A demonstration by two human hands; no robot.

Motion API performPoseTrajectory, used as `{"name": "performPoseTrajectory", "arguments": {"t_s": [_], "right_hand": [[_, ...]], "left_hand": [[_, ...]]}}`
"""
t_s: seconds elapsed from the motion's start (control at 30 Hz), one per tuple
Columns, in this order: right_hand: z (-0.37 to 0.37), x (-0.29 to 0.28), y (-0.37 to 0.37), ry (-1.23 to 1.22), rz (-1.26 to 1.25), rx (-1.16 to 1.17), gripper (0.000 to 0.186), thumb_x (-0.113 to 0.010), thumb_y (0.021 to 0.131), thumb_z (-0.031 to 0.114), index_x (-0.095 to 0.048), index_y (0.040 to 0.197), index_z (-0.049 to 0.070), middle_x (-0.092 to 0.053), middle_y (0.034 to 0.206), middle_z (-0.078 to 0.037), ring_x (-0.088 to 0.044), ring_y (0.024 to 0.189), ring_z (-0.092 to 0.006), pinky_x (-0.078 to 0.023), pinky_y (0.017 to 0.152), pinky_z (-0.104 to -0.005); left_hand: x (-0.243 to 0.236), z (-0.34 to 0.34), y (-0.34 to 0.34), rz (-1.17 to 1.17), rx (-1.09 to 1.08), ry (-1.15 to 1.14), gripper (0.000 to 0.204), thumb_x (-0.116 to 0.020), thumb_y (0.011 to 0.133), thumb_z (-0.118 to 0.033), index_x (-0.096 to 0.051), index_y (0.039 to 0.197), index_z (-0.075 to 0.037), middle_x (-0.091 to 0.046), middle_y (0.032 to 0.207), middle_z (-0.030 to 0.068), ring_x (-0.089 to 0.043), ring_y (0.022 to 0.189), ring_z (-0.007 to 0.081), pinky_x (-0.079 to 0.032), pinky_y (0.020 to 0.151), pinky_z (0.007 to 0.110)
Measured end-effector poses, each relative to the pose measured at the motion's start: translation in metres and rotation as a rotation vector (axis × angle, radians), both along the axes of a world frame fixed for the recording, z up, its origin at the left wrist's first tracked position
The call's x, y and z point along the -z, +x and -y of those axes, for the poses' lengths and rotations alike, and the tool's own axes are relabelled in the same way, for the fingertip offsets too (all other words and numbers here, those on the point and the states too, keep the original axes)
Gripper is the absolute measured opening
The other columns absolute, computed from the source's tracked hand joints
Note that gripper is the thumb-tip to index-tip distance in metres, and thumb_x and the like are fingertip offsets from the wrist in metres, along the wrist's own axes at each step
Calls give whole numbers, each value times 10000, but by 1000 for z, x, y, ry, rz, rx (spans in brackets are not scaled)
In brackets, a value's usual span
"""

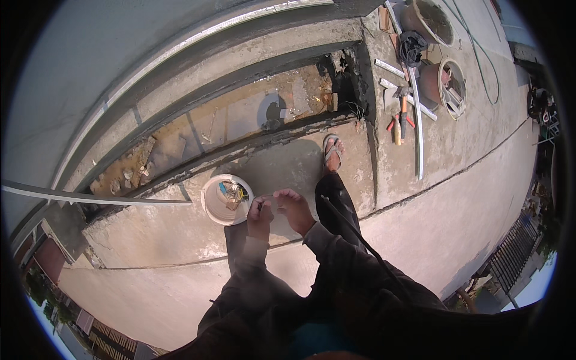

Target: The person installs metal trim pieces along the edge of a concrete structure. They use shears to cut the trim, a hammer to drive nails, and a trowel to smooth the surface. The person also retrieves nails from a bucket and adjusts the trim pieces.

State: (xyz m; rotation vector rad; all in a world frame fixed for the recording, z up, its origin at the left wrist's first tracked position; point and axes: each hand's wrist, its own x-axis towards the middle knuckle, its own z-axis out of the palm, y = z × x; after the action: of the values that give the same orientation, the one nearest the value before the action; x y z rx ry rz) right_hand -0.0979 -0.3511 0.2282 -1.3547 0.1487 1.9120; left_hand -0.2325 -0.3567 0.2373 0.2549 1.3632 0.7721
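Observation:
Close together in front of my body are my left hand (pixel 260 217) and my right hand (pixel 294 211). The left hand's fingers are curled in, and the right hand's fingertips are drawn together near them. Whatever lies between the fingertips is too small to make out. Just left of and beyond my left hand stands a white bucket (pixel 213 207). Inside it are a blue piece, something yellow and black, and other small items that I cannot name.
Beyond me runs a concrete trench with muddy water (pixel 240 114). A metal bar (pixel 120 197) juts in from the left. To the right lie an orange-handled hammer (pixel 404 111), a wooden-handled tool (pixel 396 133), metal profiles (pixel 419 144), a black bag (pixel 412 48), buckets (pixel 429 81) and a green hose (pixel 487 72).

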Motion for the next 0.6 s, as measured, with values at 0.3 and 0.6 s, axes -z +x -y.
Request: {"name": "performPoseTrajectory", "arguments": {"t_s": [0.3,0.6], "right_hand": [[-83,46,235,33,279,23,253,-703,973,295,-662,1149,119,-640,951,24,-579,881,-76,-498,707,-255],[-147,245,554,-172,1742,-807,596,-681,889,360,-499,1346,24,-599,1249,-208,-558,1233,-391,-479,996,-488]], "left_hand": [[27,-95,214,-188,21,6,117,-656,995,-184,-648,936,-84,-493,722,-77,-399,621,24,-314,564,214],[22,-59,204,-252,405,-265,129,-637,968,-156,-681,976,-35,-653,852,-8,-520,709,61,-411,653,232]]}}
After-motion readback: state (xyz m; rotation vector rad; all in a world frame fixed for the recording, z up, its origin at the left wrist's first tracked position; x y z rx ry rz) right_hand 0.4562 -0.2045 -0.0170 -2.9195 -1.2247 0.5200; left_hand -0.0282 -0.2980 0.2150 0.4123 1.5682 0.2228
